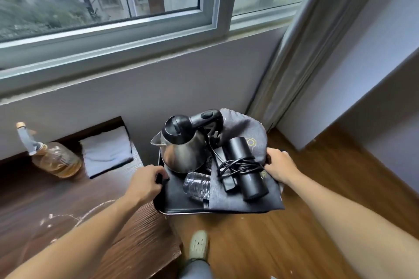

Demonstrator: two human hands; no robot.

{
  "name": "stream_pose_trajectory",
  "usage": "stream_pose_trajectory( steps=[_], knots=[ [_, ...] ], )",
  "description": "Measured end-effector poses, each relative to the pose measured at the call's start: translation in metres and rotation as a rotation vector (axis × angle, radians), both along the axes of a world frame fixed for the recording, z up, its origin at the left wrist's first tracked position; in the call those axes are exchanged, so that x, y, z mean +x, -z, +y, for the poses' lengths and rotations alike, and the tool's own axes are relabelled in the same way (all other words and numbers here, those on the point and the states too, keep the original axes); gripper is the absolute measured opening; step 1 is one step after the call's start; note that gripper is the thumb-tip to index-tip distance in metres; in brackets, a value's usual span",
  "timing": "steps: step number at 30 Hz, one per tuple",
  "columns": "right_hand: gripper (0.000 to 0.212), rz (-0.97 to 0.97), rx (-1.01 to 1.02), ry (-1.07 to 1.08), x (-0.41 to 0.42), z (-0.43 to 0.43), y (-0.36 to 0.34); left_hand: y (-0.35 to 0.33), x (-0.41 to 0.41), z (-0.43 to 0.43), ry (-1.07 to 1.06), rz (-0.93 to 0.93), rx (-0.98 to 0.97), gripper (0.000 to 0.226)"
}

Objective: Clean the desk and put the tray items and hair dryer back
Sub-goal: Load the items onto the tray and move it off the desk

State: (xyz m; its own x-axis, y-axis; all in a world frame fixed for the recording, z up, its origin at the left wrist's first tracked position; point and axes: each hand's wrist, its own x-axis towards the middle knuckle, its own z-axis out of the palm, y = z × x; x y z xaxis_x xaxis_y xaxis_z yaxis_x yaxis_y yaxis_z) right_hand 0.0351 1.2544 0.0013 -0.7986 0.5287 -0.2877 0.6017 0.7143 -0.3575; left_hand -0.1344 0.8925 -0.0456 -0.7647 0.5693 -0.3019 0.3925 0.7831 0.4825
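Two rims of a black rectangular tray (176, 202) are clasped by left hand (145, 184) and right hand (281, 165); aboard: steel kettle (182, 154), ribbed glass (196, 186), matte cylindrical hair dryer (246, 171).

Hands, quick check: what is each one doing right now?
Left hand: closed, gripping the left edge of the tray.
Right hand: closed, gripping the tray's right edge.

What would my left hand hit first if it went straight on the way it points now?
Probably the steel kettle on the tray: the left hand grips the tray's left rim and points up and right at the kettle's body. Depth is unclear from one view.
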Motion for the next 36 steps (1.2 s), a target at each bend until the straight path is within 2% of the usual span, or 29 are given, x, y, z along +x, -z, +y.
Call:
stream_pose_trajectory(
  steps=[6, 11, 20, 28, 36],
  knots=[
    [0.017, -0.024, 0.005, -0.080, -0.049, 0.062, 0.027, 0.028, -0.007, 0.051, -0.137, -0.020, -0.025, 0.032],
    [0.022, -0.048, -0.005, -0.139, -0.094, 0.104, 0.064, 0.063, -0.016, 0.089, -0.265, 0.004, -0.006, 0.029],
    [0.018, -0.083, -0.019, -0.258, -0.159, 0.167, 0.182, 0.165, -0.018, 0.146, -0.470, 0.015, -0.020, 0.022],
    [0.019, -0.071, -0.003, -0.386, -0.200, 0.195, 0.297, 0.271, -0.021, 0.169, -0.537, -0.001, -0.059, 0.021],
    [0.017, -0.067, -0.011, -0.479, -0.245, 0.192, 0.360, 0.315, -0.036, 0.165, -0.593, -0.003, -0.131, 0.024]
  ],
)
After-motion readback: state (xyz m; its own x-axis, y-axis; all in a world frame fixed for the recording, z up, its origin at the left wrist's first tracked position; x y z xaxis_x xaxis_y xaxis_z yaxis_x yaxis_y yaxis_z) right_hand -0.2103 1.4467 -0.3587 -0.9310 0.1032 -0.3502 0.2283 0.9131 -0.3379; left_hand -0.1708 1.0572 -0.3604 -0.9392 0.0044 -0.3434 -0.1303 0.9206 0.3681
